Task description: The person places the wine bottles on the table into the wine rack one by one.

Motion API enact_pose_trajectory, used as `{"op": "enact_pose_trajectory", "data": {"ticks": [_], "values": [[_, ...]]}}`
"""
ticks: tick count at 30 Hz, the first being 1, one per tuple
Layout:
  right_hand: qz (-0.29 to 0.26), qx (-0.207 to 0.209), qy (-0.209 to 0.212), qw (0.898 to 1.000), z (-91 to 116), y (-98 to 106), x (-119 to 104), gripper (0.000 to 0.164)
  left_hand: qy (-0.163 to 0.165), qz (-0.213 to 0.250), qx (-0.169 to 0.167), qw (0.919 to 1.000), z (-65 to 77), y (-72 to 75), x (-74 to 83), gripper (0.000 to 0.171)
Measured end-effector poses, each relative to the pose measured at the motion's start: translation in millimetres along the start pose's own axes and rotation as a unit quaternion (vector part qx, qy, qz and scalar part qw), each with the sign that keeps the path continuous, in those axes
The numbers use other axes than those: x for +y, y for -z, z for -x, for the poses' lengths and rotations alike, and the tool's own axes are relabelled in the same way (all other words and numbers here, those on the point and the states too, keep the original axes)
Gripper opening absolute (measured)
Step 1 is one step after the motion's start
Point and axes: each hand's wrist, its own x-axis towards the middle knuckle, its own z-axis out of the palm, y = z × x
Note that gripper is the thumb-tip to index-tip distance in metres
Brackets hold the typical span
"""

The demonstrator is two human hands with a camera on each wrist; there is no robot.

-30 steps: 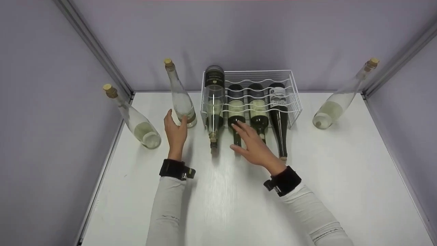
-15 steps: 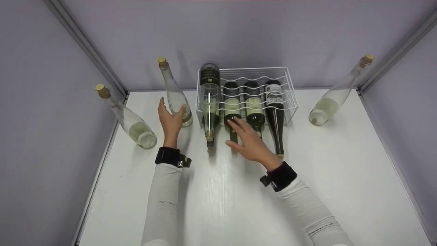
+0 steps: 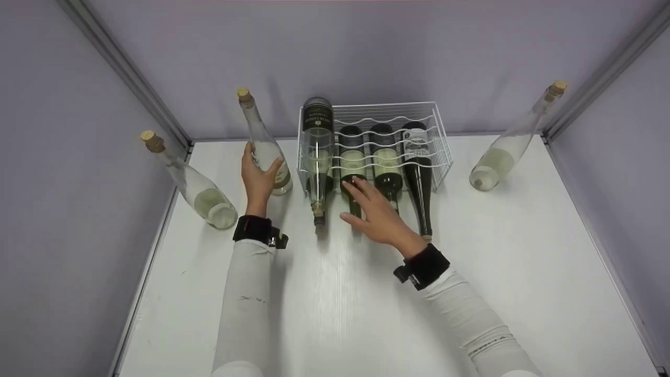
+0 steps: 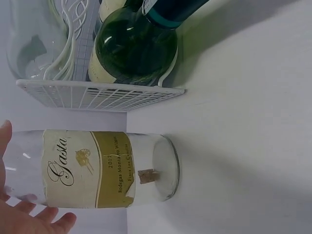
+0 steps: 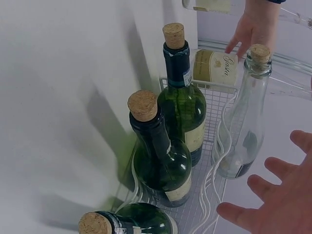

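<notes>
A corked clear glass wine bottle (image 3: 266, 149) stands upright left of the rack; its cream and gold label (image 4: 73, 168) faces the left wrist camera. My left hand (image 3: 257, 177) is spread around its body, thumb on one side and fingers on the other, some showing behind the glass. My right hand (image 3: 378, 213) hovers with spread fingers over the necks of the green wine bottles (image 3: 388, 173) and holds nothing. These corked bottles lie in the white wire rack (image 3: 444, 157). Another clear bottle (image 3: 318, 149) lies on the rack's upper level at the left end.
A corked clear bottle (image 3: 196, 191) stands at the far left, and another clear bottle (image 3: 497, 159) stands to the right of the rack. Panel walls (image 3: 366, 47) enclose the white table (image 3: 324, 314) at the back and both sides.
My left hand has moved up along the clear bottle and now reaches around its body. My right hand stays over the bottle necks. The head view has shifted slightly.
</notes>
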Motion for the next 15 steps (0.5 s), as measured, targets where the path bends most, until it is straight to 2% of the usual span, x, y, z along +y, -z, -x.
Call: {"op": "enact_pose_trajectory", "data": {"ticks": [4, 15], "values": [[0.002, -0.001, 0.000, 1.000, -0.9, -1.1, 0.6, 0.078, -0.004, 0.011, -0.001, 0.9999, -2.8, -0.6, 1.6, 0.085], [0.007, 0.003, 0.007, 1.000, -2.4, -1.4, 0.7, 0.078, -0.014, 0.051, 0.026, 0.9983, -5.3, -3.7, 1.9, 0.075]]}}
